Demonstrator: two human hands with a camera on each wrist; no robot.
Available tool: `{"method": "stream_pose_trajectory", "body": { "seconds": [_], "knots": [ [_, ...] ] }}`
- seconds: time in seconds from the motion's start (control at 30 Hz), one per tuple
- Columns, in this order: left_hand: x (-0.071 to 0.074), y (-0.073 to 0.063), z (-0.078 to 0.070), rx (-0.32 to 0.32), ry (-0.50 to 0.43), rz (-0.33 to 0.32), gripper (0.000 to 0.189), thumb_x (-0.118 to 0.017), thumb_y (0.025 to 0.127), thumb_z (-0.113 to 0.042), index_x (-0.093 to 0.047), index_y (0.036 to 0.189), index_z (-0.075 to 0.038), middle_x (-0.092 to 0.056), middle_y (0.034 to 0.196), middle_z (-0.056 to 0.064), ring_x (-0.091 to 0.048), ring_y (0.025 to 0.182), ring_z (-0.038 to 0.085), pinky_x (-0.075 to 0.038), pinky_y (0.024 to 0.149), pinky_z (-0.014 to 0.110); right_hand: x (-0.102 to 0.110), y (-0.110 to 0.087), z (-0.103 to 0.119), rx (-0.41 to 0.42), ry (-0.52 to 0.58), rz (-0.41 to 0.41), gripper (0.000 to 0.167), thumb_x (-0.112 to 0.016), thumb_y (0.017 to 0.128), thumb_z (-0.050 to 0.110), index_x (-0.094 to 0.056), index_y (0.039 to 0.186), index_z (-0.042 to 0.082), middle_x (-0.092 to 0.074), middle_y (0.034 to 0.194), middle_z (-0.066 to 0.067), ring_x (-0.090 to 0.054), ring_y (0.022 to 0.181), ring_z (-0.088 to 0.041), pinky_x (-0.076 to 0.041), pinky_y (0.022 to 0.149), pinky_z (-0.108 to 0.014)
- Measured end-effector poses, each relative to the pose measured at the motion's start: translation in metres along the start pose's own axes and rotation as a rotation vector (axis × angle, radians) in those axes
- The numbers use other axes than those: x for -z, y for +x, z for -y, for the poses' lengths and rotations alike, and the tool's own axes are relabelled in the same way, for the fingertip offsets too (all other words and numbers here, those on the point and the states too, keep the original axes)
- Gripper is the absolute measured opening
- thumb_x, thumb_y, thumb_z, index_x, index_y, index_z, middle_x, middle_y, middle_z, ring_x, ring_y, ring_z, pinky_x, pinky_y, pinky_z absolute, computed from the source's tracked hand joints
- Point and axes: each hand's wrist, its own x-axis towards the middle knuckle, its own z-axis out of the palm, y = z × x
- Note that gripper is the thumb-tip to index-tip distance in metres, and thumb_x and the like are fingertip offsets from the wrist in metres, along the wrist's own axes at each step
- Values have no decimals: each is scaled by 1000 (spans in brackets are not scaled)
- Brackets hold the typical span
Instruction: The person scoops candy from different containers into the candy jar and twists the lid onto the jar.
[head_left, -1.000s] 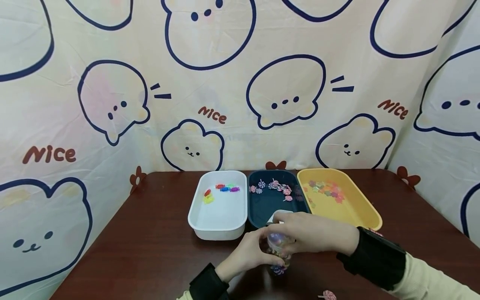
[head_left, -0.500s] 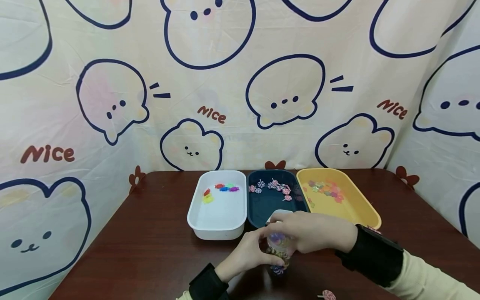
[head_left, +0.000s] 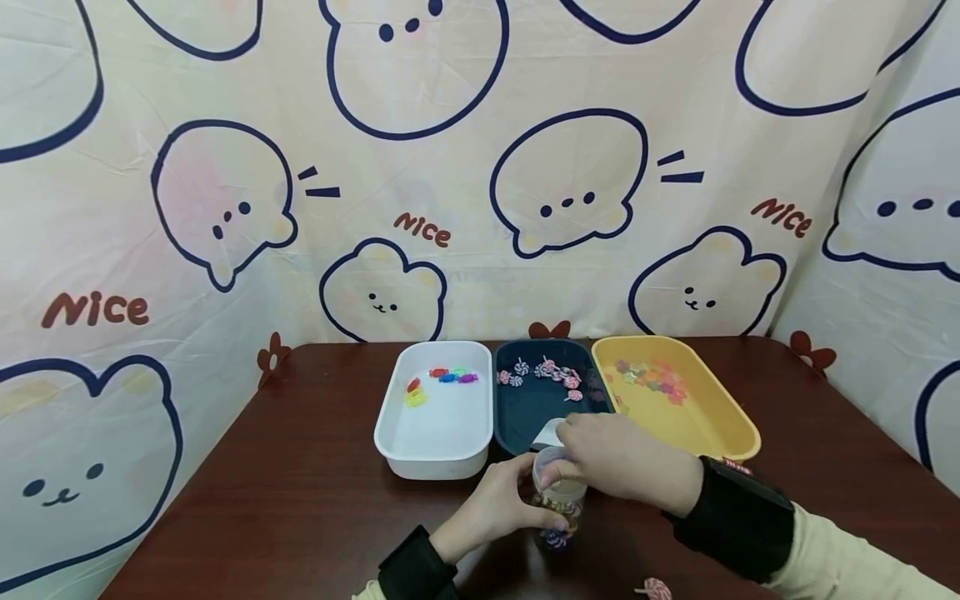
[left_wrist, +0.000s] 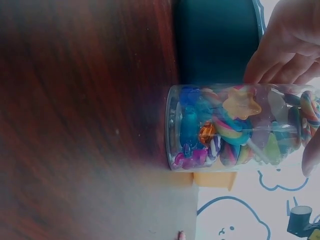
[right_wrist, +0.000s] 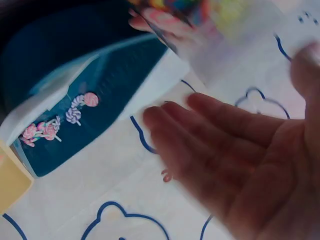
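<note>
My left hand (head_left: 498, 504) holds a clear jar (left_wrist: 235, 127) filled with colourful candy pieces, its thumb and fingers around the side. Through the wall in the left wrist view I see a yellow star (left_wrist: 242, 103), striped swirls and blue, orange and magenta wrapped sweets. At the jar's mouth is my right hand (head_left: 626, 458), its fingertips overlapping the rim in the head view. The right wrist view shows those fingers (right_wrist: 215, 135) relaxed and slightly bent, with nothing held between them. A white piece (head_left: 550, 433) sits beyond the jar, beside the right hand.
A white tray (head_left: 435, 442) with wrapped candies, a dark teal tray (head_left: 513, 425) with small swirl lollipops and a yellow tray (head_left: 720, 425) with translucent pieces stand side by side behind the jar. One pink swirl lollipop (head_left: 657, 589) lies at the table's near edge.
My right hand has lifted slightly and its fingers have shifted, exposing more of the jar's mouth. The purple patch near the jar's top no longer shows. My left hand keeps its place.
</note>
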Motion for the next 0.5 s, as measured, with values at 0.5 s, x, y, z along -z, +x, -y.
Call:
{"method": "stream_pose_trajectory", "body": {
  "seconds": [0.5],
  "knots": [
    [0, -1, 0, 1, 31, -10, 59, -87, 82, -10, -61, 134, -1, -72, 124, 13, -65, 102, 9, -55, 89, 20, 0, -6, 0, 70, -4, 30, 61, -77, 82, 53, -67, 120, 7, -65, 96, -3, -57, 78, -13, -60, 74, -29]
  ]
}}
